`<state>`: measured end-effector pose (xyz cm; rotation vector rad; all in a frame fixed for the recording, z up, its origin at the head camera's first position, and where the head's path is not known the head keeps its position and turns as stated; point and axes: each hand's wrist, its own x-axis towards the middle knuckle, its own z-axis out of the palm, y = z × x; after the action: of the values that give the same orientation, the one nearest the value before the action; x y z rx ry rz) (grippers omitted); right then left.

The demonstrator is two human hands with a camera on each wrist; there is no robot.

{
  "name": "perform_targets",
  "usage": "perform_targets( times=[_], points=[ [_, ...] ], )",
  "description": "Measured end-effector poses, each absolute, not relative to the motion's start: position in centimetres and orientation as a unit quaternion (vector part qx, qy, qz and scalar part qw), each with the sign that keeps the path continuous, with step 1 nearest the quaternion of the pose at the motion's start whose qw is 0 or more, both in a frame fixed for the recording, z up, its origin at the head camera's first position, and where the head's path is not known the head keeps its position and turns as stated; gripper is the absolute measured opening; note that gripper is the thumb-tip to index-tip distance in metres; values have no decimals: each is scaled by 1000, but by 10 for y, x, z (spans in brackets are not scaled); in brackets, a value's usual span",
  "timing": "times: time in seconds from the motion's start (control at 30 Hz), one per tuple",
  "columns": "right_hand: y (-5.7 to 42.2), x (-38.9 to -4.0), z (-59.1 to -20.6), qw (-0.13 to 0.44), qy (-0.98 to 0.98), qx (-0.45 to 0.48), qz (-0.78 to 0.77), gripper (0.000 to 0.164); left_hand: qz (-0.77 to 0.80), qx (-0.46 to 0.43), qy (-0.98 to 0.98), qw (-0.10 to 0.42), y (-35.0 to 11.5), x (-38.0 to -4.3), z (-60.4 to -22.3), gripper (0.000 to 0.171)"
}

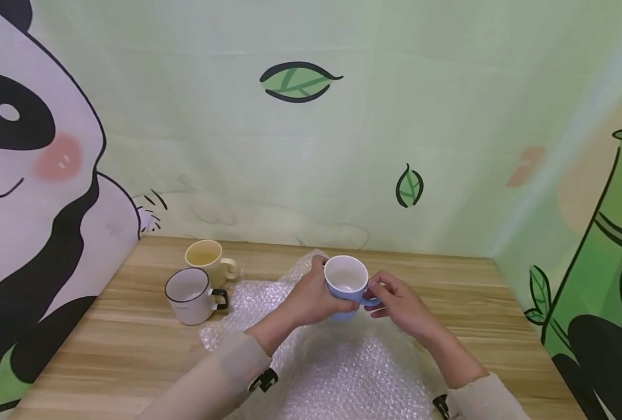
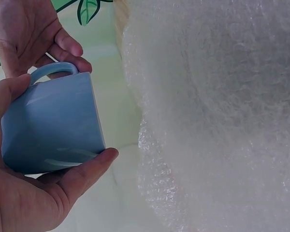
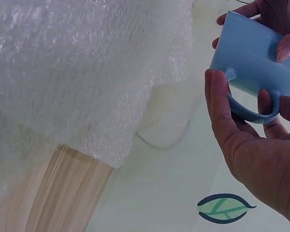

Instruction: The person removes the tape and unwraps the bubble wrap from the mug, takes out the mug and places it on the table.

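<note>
A light-blue mug (image 1: 345,275) with a white inside is held up over the bubble wrap (image 1: 360,367), its mouth visible in the head view. My left hand (image 1: 311,298) grips the mug body from the left, thumb on the near side and fingers on the far side. On the other side, my right hand (image 1: 405,306) has its fingers at the mug's handle (image 3: 253,116), with a fingertip showing inside the loop in the right wrist view. The left wrist view shows the mug's smooth blue side (image 2: 53,125) lying sideways in the picture.
To the left on the wooden table (image 1: 116,338) stand a white mug (image 1: 192,312) with a dark rim and black handle, and a yellow mug (image 1: 206,252) behind it. Bubble wrap spreads from the table's middle to the near edge. A printed cloth backdrop (image 1: 211,134) hangs behind.
</note>
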<state>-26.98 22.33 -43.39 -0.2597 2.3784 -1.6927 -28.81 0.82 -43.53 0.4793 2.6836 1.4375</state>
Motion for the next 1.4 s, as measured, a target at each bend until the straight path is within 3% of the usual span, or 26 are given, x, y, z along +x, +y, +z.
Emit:
perform_targets(
  times=[0.87, 1.4],
  points=[
    [225, -279, -427, 89, 801, -74, -587, 27, 466, 159, 870, 25, 13, -300, -430, 97],
    [227, -285, -427, 81, 797, -52, -597, 31, 485, 175, 857, 16, 19, -307, -429, 86]
  ],
)
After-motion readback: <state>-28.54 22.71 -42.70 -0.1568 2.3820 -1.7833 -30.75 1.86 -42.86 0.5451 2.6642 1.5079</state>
